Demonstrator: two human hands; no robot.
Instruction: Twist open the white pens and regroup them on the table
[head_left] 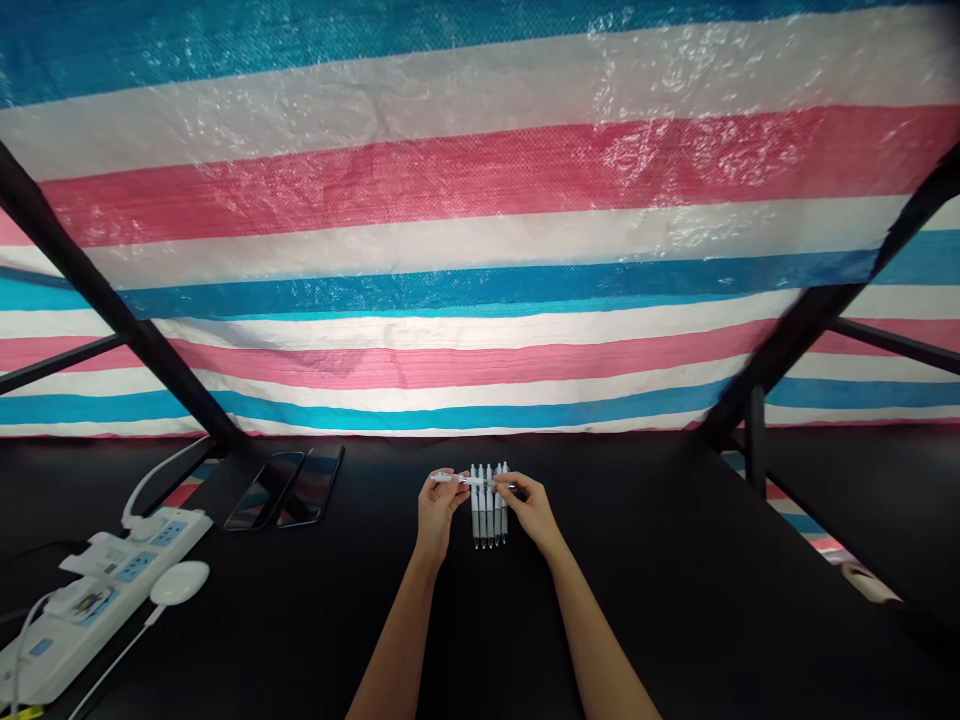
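Observation:
Several white pens (pixel 482 510) with grey grips lie side by side on the black table, tips toward me. Across and above them a single white pen (pixel 477 482) is held sideways between both hands. My left hand (pixel 441 508) is closed on its left end. My right hand (pixel 531 505) pinches the grey tip end on the right. Whether the held pen touches the row beneath it, I cannot tell.
Two dark phones (pixel 289 490) lie at the left. A white power strip (pixel 112 590) with plugs and cables and a round white charger (pixel 180 582) sit nearer me. Black frame bars (pixel 795 330) stand either side; a striped sheet (pixel 465 230) hangs behind.

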